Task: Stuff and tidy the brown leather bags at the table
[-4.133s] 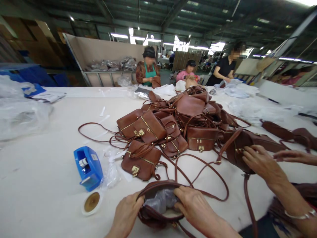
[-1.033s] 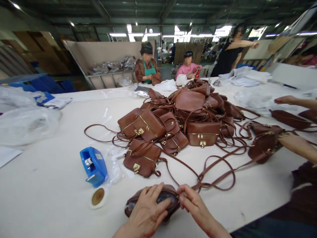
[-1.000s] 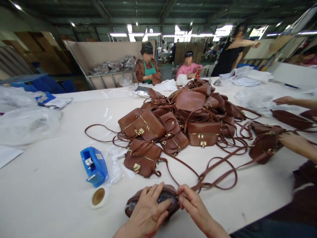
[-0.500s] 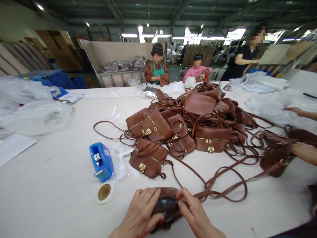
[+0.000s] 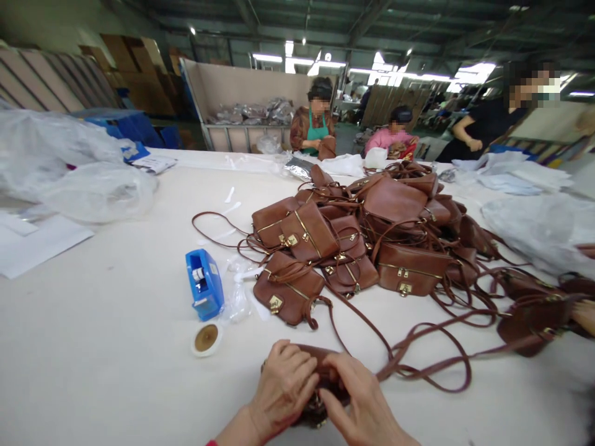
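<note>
A small brown leather handbag [image 5: 320, 354] lies on the table close in front of me, partly hidden under my hands. My left hand [image 5: 286, 384] curls over its left side, fingers bent across the top. On the other side my right hand [image 5: 360, 396] grips the bag near its middle, thumb and fingers curved around the edge. Some metal fittings glint between the hands. Beyond is a pile of similar brown handbags [image 5: 395, 198] with gold zips, clasps and long straps; one bag [image 5: 288, 288] lies nearest to mine.
A blue tape dispenser [image 5: 204, 285] and a roll of tape [image 5: 206, 339] are left of the pile, beside crumpled clear plastic [image 5: 237, 291]. Plastic bags [image 5: 93, 179] lie far left. A co-worker's hand [image 5: 583, 316] holds a bag at right. Other people are across the table [image 5: 139, 297].
My view has shifted slightly. The right hand's fingers have moved further over the bag, and the dark shiny area seen before is now covered. The co-worker's hand at right has moved toward the edge.
</note>
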### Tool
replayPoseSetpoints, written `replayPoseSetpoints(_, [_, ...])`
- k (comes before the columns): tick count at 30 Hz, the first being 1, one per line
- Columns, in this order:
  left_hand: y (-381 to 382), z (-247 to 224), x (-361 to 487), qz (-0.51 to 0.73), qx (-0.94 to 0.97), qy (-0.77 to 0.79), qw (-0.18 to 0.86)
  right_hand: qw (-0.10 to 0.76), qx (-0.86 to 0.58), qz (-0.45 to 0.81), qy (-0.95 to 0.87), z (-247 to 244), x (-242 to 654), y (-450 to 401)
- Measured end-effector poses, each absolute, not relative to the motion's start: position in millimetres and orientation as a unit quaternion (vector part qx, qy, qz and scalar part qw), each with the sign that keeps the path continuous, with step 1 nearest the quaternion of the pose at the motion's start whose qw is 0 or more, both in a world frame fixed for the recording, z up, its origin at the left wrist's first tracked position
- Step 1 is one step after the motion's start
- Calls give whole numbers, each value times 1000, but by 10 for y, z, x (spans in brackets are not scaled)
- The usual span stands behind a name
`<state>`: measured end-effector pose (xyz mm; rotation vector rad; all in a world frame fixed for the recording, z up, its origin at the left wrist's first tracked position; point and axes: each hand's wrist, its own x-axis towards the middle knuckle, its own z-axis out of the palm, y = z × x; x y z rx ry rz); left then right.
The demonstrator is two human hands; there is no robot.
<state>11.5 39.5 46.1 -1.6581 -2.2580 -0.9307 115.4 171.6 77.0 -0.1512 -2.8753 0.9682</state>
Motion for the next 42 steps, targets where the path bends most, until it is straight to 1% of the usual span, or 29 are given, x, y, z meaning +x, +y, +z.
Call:
replayPoseSetpoints(3, [355,405,128,-311,-500,-791,165,154,-4,183,-971,559,1303,1882])
replayPoseSetpoints(5, [234,257,72,-318,-456,-811,182,183,6,129,-975,394,1338,1933])
replayPoseSetpoints(6, [153,170,28,-335,-418,-827,170,189,1,121,-974,325,1334,1943])
replayPoseSetpoints(7, [68,87,-20,-368,-365,-844,138,190,-5,122,-974,272,1319,1947])
replayPoseSetpoints(8, [-10,17,-65,-418,-290,-857,78,190,-8,125,-974,236,1295,1947])
replayPoseSetpoints(9, [-72,-31,-103,-476,-209,-854,-6,188,-9,129,-974,215,1265,1946])
replayPoseSetpoints(11, [-132,-55,-143,-578,-62,-793,-180,187,-10,139,-972,207,1209,1944])
replayPoseSetpoints(12, [-132,-34,-146,-611,-19,-753,-244,185,-14,146,-972,212,1191,1946])
replayPoseSetpoints(13, [-122,3,-142,-633,5,-722,-279,183,-19,152,-971,216,1185,1949])
replayPoseSetpoints(14, [-113,50,-135,-642,13,-708,-292,180,-24,155,-971,218,1194,1954])
replayPoseSetpoints(17, [-180,174,-125,-626,2,-728,-278,199,-57,143,-968,170,1319,1966])
replayPoseSetpoints(19, [-309,194,-129,-595,-27,-756,-270,223,-98,141,-959,70,1463,1970])
replayPoseSetpoints(21, [-434,154,-129,-550,-91,-778,-291,227,-128,156,-953,-79,1605,1982])
replayPoseSetpoints(24, [-466,49,-117,-495,-165,-784,-336,196,-148,177,-953,-306,1716,2032])
replayPoseSetpoints(27, [-328,-2,-135,-489,-145,-793,-334,151,-154,206,-954,-376,1671,2131])
replayPoseSetpoints(29, [-241,16,-177,-470,-145,-809,-324,99,-150,223,-958,-297,1592,2204])
replayPoseSetpoints(31, [-208,58,-227,-431,-185,-823,-320,38,-155,232,-959,-152,1507,2259])
replayPoseSetpoints(35, [-237,103,-278,-335,-241,-858,-305,-67,-190,212,-956,153,1373,2301])
replayPoseSetpoints(40, [-227,91,-228,-239,-201,-907,-283,-152,-271,239,-920,380,1296,2387])
replayPoseSetpoints(42, [-240,146,-221,-192,-200,-924,-263,-171,-277,218,-920,439,1313,2479])
